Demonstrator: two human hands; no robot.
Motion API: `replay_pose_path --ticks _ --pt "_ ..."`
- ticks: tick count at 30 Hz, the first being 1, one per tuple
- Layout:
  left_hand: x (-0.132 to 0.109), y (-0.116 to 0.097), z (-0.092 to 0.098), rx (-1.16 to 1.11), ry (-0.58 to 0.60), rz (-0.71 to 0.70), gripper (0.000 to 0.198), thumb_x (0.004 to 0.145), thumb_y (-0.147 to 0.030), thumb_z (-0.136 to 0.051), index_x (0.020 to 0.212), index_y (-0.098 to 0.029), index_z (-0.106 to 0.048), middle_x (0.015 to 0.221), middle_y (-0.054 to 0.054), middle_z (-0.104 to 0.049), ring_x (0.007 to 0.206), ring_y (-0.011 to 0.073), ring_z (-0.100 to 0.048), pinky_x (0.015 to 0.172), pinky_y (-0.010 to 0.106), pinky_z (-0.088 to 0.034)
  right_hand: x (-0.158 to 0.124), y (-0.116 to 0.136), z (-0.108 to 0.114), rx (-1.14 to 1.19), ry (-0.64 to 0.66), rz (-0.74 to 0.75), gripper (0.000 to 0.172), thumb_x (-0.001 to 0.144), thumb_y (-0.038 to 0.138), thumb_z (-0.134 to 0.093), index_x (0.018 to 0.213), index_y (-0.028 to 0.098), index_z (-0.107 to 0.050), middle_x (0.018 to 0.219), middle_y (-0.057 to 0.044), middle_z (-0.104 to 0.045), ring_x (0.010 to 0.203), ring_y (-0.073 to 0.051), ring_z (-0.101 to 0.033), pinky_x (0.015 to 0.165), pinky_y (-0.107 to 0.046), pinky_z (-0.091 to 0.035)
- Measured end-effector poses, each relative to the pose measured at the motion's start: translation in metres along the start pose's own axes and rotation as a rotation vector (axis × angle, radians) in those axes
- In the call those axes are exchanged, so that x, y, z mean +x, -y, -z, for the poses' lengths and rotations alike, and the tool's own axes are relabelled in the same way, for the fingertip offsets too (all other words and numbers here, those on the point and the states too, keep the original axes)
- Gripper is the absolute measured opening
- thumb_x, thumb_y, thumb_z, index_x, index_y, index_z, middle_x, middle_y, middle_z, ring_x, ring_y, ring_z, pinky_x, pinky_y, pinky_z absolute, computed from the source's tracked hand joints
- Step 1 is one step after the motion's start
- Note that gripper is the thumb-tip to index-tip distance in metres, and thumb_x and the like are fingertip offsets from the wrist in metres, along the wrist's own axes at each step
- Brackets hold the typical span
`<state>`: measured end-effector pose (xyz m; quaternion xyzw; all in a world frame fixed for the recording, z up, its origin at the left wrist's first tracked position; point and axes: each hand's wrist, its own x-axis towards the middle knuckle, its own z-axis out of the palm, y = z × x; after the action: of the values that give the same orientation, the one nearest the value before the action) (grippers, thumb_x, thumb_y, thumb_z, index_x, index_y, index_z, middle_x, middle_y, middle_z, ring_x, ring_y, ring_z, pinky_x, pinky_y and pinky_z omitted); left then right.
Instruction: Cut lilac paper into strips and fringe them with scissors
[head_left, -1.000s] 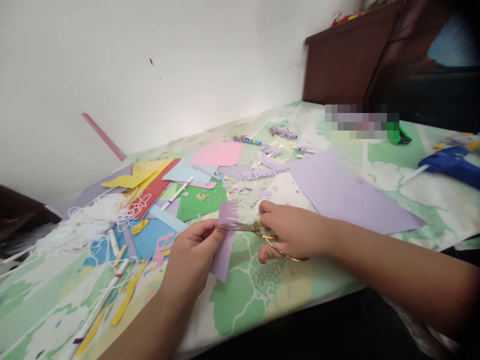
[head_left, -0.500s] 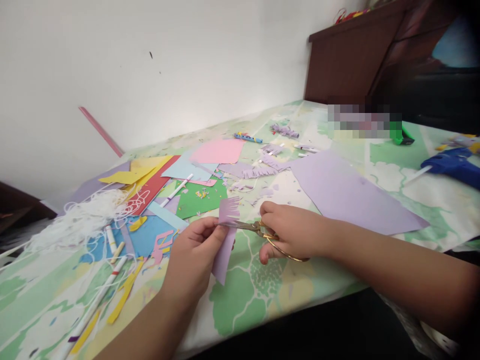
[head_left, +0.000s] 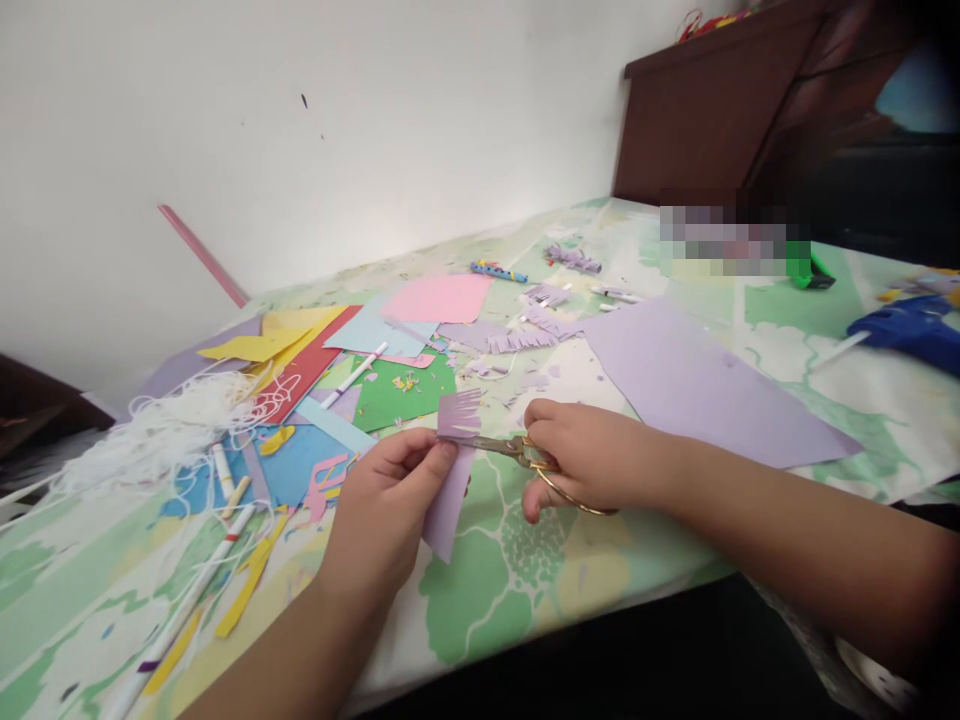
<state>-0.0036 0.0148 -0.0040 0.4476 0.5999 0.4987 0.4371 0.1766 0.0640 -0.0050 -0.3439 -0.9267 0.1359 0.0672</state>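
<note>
My left hand pinches a strip of purple paper between thumb and fingers, above the front of the table. Slits run in from the right edge of the strip's upper part, making a fringe. Gold-handled scissors are in my right hand, with fingers through the loops. Their blades point left and lie across the strip, just above my left thumb. Beyond my hands lie fringed purple paper pieces and small scraps. A large purple sheet rests behind my right forearm.
White string lies tangled at the left, near markers and yellow strips. Coloured sheets, including green and pink, overlap behind. A blue glue gun sits at the right. The table's front edge runs below my hands.
The scissor blades look closer together across the purple strip than before. Both hands keep nearly the same place, and the view has shifted slightly.
</note>
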Motion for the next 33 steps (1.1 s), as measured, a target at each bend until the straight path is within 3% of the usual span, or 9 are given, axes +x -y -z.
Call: replay_pose_path --ticks 9,16,24,28,33 --pt "-0.002 -0.008 -0.002 0.091 -0.029 -0.001 0.014 0.058 -0.032 -0.061 0.065 -0.020 -0.064 0.055 -0.003 -0.060 0.044 0.0071 -0.047 0.040 0.016 -0.034 -0.003 0.002 0.004 0.071 0.011 -0.082 0.052 0.062 0.065 -0.039 0.065 0.014 -0.050 0.076 -0.006 -0.045 0.056 -0.011 -0.044 0.051 -0.025 -0.035" --pt "0.000 -0.004 0.001 0.011 -0.054 0.018 0.019 0.060 -0.034 -0.060 0.073 -0.021 -0.063 0.052 -0.002 -0.060 0.043 0.0092 -0.050 0.042 0.018 -0.037 -0.003 0.001 0.003 0.075 0.015 -0.058 0.056 0.061 0.067 -0.035 0.067 0.014 -0.050 0.077 -0.006 -0.044 0.058 -0.012 -0.044 0.053 -0.026 -0.036" --pt "-0.007 -0.010 -0.007 0.213 -0.172 -0.158 0.012 0.059 -0.029 -0.059 0.064 -0.019 -0.063 0.050 -0.002 -0.059 0.045 0.0110 -0.050 0.043 0.019 -0.037 -0.002 0.003 0.002 0.067 0.025 -0.050 0.055 0.062 0.066 -0.036 0.069 0.014 -0.051 0.078 -0.007 -0.045 0.058 -0.012 -0.044 0.054 -0.026 -0.036" --pt "-0.009 -0.016 -0.006 0.266 -0.098 -0.146 0.010 0.059 -0.028 -0.059 0.061 -0.020 -0.064 0.051 -0.002 -0.059 0.047 0.0116 -0.050 0.043 0.020 -0.037 -0.002 0.003 0.001 0.066 0.028 -0.035 0.055 0.062 0.066 -0.037 0.069 0.014 -0.050 0.078 -0.007 -0.046 0.059 -0.013 -0.044 0.055 -0.027 -0.036" --pt "-0.008 -0.017 -0.005 0.270 -0.088 -0.133 0.012 0.059 -0.030 -0.058 0.063 -0.020 -0.064 0.051 -0.001 -0.060 0.047 0.0123 -0.051 0.044 0.021 -0.039 -0.001 0.003 0.000 0.061 0.027 -0.017 0.055 0.062 0.066 -0.036 0.068 0.014 -0.050 0.077 -0.007 -0.046 0.058 -0.013 -0.044 0.053 -0.026 -0.036"
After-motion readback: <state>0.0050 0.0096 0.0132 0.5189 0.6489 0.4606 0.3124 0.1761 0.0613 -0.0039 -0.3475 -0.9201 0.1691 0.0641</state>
